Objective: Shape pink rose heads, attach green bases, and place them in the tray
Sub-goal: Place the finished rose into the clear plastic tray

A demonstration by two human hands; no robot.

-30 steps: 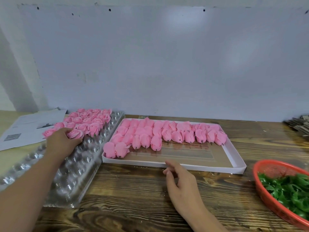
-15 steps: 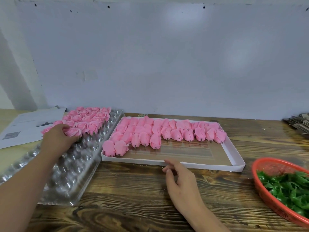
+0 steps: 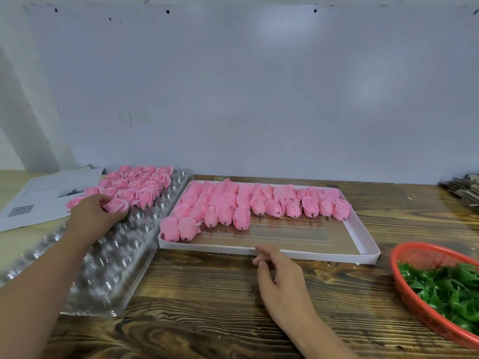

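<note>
A clear plastic cell tray (image 3: 114, 257) lies at the left, its far cells filled with several shaped pink roses (image 3: 140, 182). My left hand (image 3: 92, 220) reaches over it and its fingers curl round one pink rose (image 3: 116, 205) sitting at the front of the filled rows. A white cardboard box (image 3: 363, 239) in the middle holds several closed pink rose buds (image 3: 225, 206) with dark stems. My right hand (image 3: 278, 275) rests on the table just in front of the box, fingers loosely curled, holding nothing. Green bases (image 3: 445, 288) fill a red basket (image 3: 404, 291) at the right.
Printed paper sheets (image 3: 39, 195) lie at the far left behind the cell tray. A stack of flat grey items (image 3: 464, 189) sits at the far right by the wall. A pale wall stands behind the wooden table (image 3: 207, 307).
My left hand has stayed on the rose at the front of the filled rows. My right hand has shifted slightly right and lifted its fingers off the box edge.
</note>
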